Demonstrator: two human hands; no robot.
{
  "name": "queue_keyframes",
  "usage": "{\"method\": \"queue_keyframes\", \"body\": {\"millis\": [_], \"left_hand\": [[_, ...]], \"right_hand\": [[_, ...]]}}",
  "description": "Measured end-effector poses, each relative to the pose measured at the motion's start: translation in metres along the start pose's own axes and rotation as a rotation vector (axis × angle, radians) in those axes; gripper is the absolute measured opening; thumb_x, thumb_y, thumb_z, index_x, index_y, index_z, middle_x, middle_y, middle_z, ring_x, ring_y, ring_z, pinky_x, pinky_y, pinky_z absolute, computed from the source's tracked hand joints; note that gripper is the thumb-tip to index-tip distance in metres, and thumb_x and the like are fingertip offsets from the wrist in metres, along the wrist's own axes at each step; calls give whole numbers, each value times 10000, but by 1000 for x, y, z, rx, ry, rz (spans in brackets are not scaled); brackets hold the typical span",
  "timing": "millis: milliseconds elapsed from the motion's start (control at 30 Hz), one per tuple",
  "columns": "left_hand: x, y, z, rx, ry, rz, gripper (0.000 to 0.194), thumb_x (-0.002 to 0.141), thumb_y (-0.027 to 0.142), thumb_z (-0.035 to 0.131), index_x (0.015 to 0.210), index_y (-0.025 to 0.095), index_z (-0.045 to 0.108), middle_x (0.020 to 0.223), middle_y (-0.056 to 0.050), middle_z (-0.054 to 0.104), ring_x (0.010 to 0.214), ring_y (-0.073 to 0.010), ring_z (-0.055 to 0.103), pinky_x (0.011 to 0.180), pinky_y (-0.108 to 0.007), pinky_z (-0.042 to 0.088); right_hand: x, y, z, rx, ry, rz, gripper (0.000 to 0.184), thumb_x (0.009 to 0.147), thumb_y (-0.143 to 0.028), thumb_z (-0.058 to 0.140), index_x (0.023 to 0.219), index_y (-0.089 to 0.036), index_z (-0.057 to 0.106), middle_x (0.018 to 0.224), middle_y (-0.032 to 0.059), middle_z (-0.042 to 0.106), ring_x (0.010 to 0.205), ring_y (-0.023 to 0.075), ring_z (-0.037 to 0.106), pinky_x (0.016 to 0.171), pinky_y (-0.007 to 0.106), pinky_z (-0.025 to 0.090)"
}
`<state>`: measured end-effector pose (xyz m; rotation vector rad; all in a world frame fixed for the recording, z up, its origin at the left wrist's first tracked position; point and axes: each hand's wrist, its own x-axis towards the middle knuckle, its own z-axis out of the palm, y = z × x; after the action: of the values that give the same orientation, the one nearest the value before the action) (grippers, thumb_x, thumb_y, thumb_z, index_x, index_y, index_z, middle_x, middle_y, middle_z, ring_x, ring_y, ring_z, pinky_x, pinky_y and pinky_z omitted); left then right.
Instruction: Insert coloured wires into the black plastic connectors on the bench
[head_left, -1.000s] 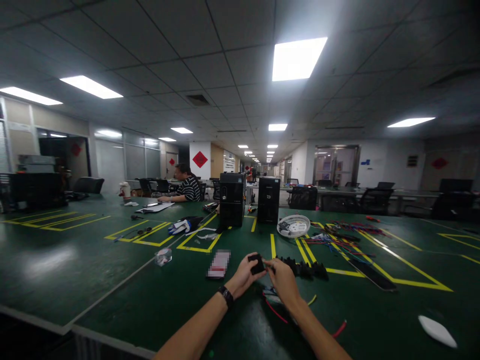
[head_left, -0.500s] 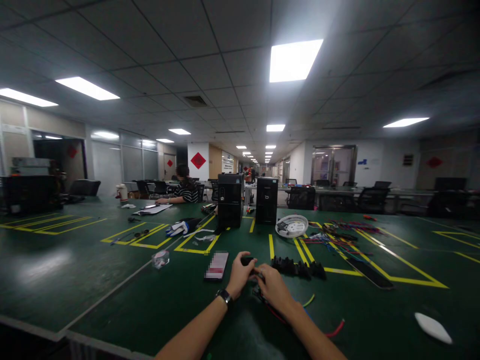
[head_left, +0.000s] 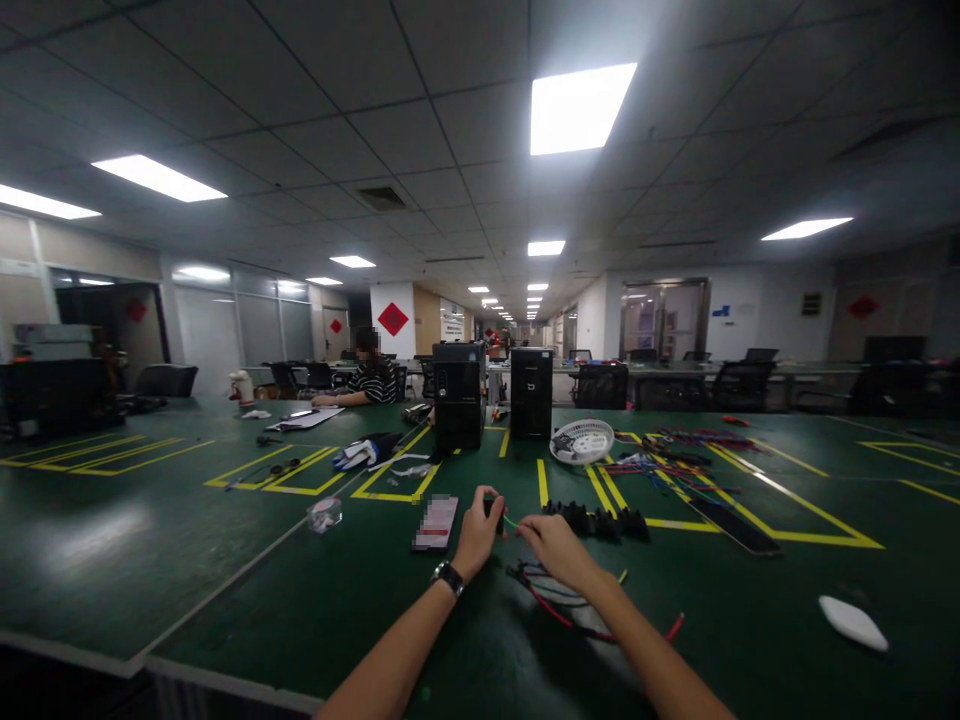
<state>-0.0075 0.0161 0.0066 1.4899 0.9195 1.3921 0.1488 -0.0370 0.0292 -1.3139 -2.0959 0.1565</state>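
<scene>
My left hand (head_left: pixel 477 528), with a watch on the wrist, is closed around a small black block (head_left: pixel 493 511) above the green table. A short stretch of thin green wire (head_left: pixel 511 521) runs from the block toward the fingertips of my right hand (head_left: pixel 553 546), which are pinched on it. Whether the wire is fixed in the block I cannot tell. Beneath my right wrist lies a loose bundle of red, grey and black wires (head_left: pixel 555 608). Several black parts (head_left: pixel 596 520) stand in a row just beyond that hand. Left of my left hand lies a phone (head_left: pixel 435 523).
Two black computer towers (head_left: pixel 458 395) stand further back. A white basket (head_left: pixel 582 442) and a heap of coloured wires (head_left: pixel 675 460) are right of them. A white mouse-shaped object (head_left: pixel 853 622) lies at far right. A person (head_left: pixel 373 380) sits across the table.
My right hand has moved right, away from my left hand, so the green wire now shows between them. The whole view has shifted slightly.
</scene>
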Motion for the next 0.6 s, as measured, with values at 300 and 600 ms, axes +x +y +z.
{"method": "queue_keyframes", "body": {"millis": [300,600], "left_hand": [[18,-10,18,-227,292,-44,143,834,297,525,872,196,431,746,-13,613,633,-129,627,581,-225,484],[35,-20,9,-95,327,-155,230,845,264,497,1034,205,381,777,3,606,534,-99,609,556,-231,495]], "right_hand": [[0,-4,4,-249,-15,28,322,973,-308,365,1019,-210,669,860,63,731,822,190,684,705,225,424],[-1,34,-13,-321,51,200,375,986,-297,304,1093,-162,637,960,133,716,893,228,668,768,276,425]]}}
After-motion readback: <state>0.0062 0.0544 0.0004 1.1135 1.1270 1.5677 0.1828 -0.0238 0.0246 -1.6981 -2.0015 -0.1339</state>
